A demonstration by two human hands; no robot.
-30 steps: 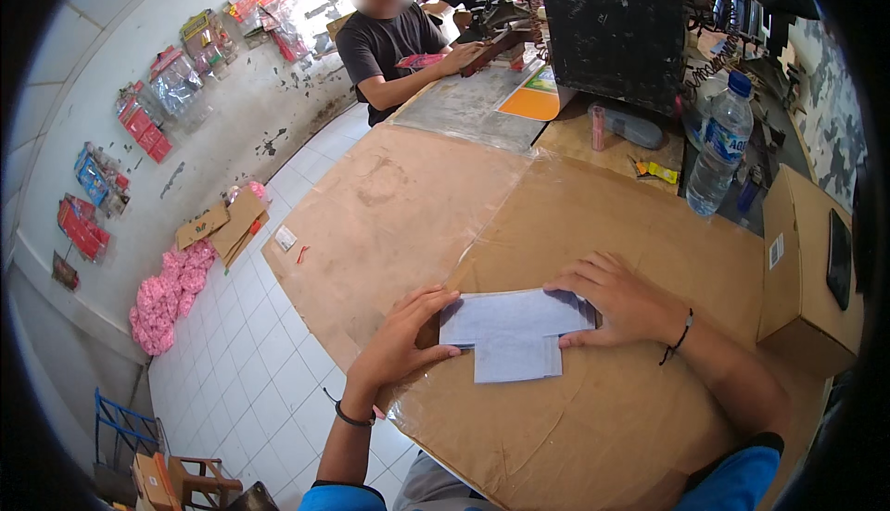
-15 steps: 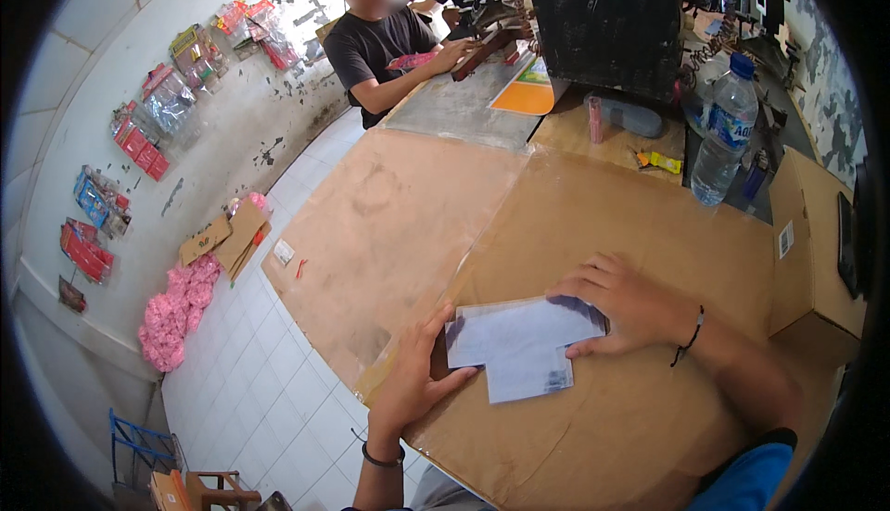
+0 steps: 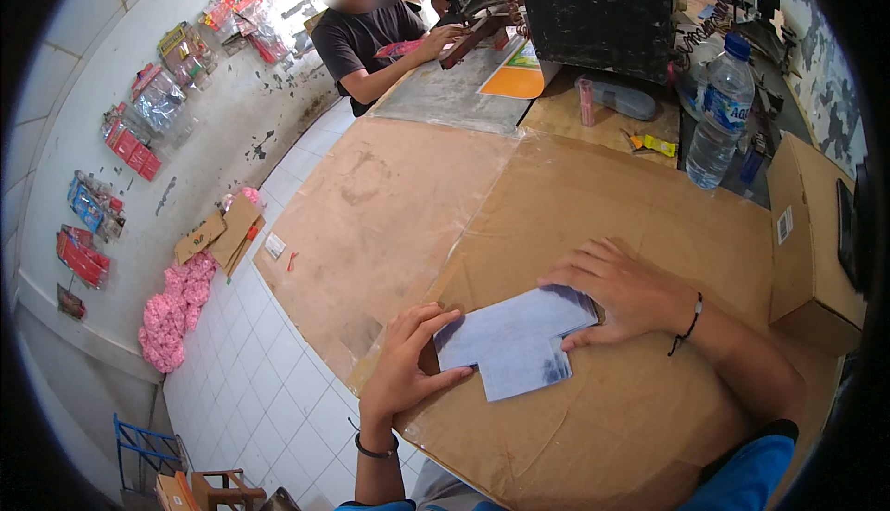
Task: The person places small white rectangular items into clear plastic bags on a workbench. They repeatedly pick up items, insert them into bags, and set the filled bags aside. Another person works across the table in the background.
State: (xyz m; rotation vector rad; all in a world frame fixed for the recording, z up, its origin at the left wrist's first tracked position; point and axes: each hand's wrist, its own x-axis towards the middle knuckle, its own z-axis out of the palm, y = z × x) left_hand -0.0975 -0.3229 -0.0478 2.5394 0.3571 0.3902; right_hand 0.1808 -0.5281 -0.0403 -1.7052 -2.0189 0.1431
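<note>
A pale blue-white folded paper piece (image 3: 514,340) lies flat on a brown cardboard sheet (image 3: 612,224) that covers the table. My left hand (image 3: 408,363) presses its left edge, fingers spread on the paper and the cardboard. My right hand (image 3: 626,293) lies flat on its right end, fingers apart, with a dark band on the wrist. Neither hand lifts the paper; both hold it down.
A clear water bottle (image 3: 718,113) stands at the far right, beside a cardboard box (image 3: 816,233). A large black box (image 3: 598,6) sits at the back. Another person in a dark shirt (image 3: 366,34) works at the far end. Pink bags (image 3: 176,312) lie on the tiled floor.
The view has shifted and come closer. My left hand has slid in along the paper's left edge, and the paper has turned slightly; my right hand stays on its right end.
</note>
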